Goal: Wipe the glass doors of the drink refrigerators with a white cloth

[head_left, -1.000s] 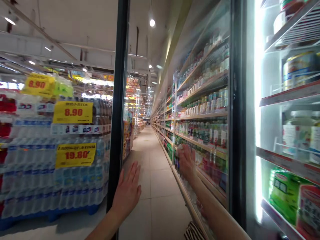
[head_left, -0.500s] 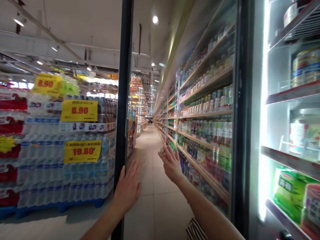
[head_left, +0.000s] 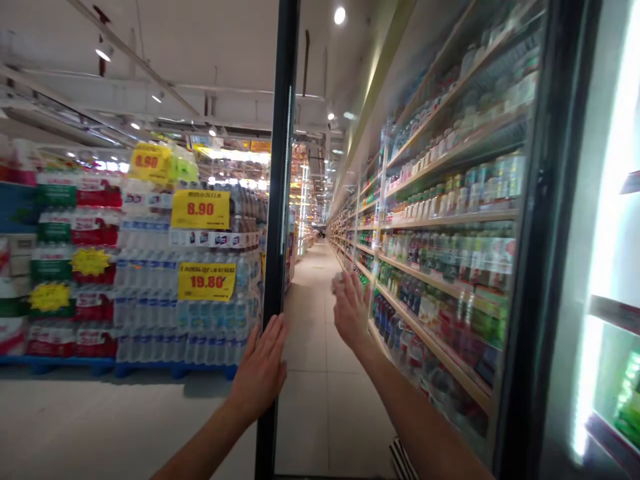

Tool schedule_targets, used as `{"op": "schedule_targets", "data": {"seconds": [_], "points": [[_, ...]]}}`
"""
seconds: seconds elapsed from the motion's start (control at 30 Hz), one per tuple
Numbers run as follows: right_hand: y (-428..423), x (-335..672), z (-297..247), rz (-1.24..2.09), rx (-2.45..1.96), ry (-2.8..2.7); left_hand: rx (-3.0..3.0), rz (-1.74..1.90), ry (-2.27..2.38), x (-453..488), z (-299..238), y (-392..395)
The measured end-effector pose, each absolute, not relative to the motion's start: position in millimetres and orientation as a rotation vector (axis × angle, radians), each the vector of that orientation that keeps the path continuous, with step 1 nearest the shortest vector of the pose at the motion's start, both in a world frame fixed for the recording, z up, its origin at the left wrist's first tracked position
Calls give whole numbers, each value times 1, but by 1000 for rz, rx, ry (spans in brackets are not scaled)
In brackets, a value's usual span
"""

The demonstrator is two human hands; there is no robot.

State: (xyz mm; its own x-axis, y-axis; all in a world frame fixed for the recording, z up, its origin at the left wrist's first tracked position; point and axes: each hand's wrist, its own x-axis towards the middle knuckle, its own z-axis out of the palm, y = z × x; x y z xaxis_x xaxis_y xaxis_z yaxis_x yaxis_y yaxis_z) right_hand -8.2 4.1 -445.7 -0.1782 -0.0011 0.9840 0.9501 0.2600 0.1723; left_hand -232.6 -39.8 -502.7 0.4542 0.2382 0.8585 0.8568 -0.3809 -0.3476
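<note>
A glass cooler door (head_left: 283, 200) with a black frame stands swung out in front of me. My left hand (head_left: 263, 367) lies flat at the door's left frame bar, its fingers stretched upward and partly over the bar. Over the glass pane, my right hand (head_left: 351, 310) is raised with its fingers stretched and slightly apart, slightly blurred. Whether its palm presses on the glass is hard to tell. Neither hand holds anything. Through or in the glass appear rows of bottled drinks (head_left: 450, 260) on shelves.
At the left, packs of bottled water (head_left: 145, 293) are stacked on blue pallets (head_left: 175, 371), with yellow price signs (head_left: 207, 281). On the right is the bright, lit cooler interior (head_left: 613, 267) behind a black post (head_left: 555, 240). A tiled floor (head_left: 310, 320) runs down the aisle.
The view has turned left, so the door and the stacks sit farther right and the cooler interior has mostly left the picture. My left hand now overlaps the door's frame bar more.
</note>
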Motion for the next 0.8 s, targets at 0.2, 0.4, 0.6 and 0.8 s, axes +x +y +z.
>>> {"op": "schedule_targets", "data": {"seconds": [0.2,0.4,0.6,0.8], "points": [[2,-53,-521,-1230,-640,-2070,-1836,-908,-1015,-265,-504,-55],[13,-66,-442,-1196,-742,-1862,-1790,-891,-1014,-287,-503,-52],[9,-69,-451,-1189,-744,-1951,-1847,-963,-1050,-270,-498,-58],[7,-48,-496,-1373,-375,-2351,-1864,-1003,-1009,-264,-487,-53]]}}
